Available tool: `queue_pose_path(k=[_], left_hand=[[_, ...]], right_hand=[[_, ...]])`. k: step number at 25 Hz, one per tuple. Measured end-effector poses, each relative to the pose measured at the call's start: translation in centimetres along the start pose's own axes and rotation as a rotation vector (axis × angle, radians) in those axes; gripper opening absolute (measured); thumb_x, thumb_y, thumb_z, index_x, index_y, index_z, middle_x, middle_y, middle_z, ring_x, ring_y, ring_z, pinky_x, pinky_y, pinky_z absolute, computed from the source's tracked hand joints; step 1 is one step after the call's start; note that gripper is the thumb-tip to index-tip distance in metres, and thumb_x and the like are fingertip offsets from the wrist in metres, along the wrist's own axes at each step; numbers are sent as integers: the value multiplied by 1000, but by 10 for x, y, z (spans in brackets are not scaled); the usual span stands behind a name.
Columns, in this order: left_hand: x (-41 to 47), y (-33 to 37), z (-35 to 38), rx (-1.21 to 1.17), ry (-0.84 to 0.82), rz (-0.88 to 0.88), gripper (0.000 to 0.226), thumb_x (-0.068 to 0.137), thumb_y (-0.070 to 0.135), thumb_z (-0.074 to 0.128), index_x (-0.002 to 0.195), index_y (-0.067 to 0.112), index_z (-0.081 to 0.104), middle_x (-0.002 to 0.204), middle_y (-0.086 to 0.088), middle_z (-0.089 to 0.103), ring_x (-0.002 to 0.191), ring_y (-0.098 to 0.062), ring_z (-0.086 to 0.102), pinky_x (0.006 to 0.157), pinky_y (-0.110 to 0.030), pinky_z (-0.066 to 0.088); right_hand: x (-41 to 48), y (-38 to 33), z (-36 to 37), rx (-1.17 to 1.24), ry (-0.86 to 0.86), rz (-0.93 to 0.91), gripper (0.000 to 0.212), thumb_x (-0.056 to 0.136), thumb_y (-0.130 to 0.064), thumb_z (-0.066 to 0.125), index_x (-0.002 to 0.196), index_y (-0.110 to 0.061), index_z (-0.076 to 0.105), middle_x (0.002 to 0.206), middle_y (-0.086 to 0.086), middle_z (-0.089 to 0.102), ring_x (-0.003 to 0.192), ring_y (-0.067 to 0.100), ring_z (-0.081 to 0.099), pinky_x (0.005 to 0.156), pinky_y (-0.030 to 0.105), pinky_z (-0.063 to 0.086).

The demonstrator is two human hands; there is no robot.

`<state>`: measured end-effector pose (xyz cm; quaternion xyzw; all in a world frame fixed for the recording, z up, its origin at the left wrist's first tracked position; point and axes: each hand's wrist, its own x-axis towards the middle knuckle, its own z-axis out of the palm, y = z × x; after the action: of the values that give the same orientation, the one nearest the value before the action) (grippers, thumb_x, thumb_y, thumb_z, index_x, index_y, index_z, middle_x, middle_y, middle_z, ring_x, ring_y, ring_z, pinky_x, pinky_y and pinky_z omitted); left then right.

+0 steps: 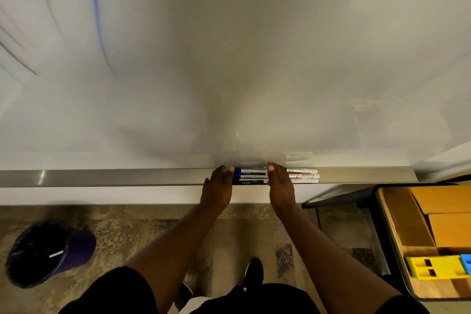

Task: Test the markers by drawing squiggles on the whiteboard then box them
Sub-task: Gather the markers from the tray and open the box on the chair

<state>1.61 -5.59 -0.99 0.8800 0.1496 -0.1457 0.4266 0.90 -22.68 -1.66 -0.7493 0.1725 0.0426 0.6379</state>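
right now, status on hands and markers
Left hand, right hand both on markers in tray. Grip unclear. Nothing in the way.

Blue squiggle (95, 7) on white whiteboard (254, 58), yellow block (433, 266), mottled brown carpet (153, 224)

Both bare arms reach forward, nearly straight and roughly parallel. The left hand (218, 187) lies palm down with its fingers curled over at the tips. The right hand (280, 186) mirrors it just beside, palm down, fingers bent forward, the thumb along its inner edge. The hands stay apart, not touching.
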Motion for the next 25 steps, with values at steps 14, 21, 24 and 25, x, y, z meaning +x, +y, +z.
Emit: queue_pose_path(k=[14, 21, 24, 25], left_hand=[[-40, -26, -13, 803, -152, 537, 88, 87, 75, 0, 157, 23, -1, 164, 1, -8, 149, -16, -17, 120, -44, -12], [-55, -21, -25, 899, -252, 772, 79, 95, 74, 11, 155, 29, -11, 161, 5, -20, 145, -16, -28, 116, -44, -19], [-57, -12, -22, 920, -301, 873, 79, 94, 74, 9, 154, 29, -16, 160, 6, -24, 145, -15, -30, 116, -44, -18], [-58, -7, -18, 929, -320, 910, 79, 94, 74, 9, 154, 29, -18, 160, 6, -24, 145, -15, -29, 117, -44, -18]], right_hand=[[-67, 26, -27, -972, -94, -209, 78, 95, -74, 16, 159, -33, -2, 166, -9, -15, 151, 10, -18, 122, 46, -13], [-116, 17, -29, -969, 120, -49, 82, 92, -78, 12, 159, -33, -4, 164, -8, -20, 151, 14, -18, 122, 50, -11], [-136, 15, -39, -931, 236, 13, 81, 92, -79, 14, 158, -36, -3, 165, -9, -18, 152, 14, -15, 122, 49, -11], [-143, 15, -47, -925, 272, 42, 82, 90, -80, 12, 158, -36, -3, 164, -9, -18, 152, 15, -15, 122, 49, -11]])
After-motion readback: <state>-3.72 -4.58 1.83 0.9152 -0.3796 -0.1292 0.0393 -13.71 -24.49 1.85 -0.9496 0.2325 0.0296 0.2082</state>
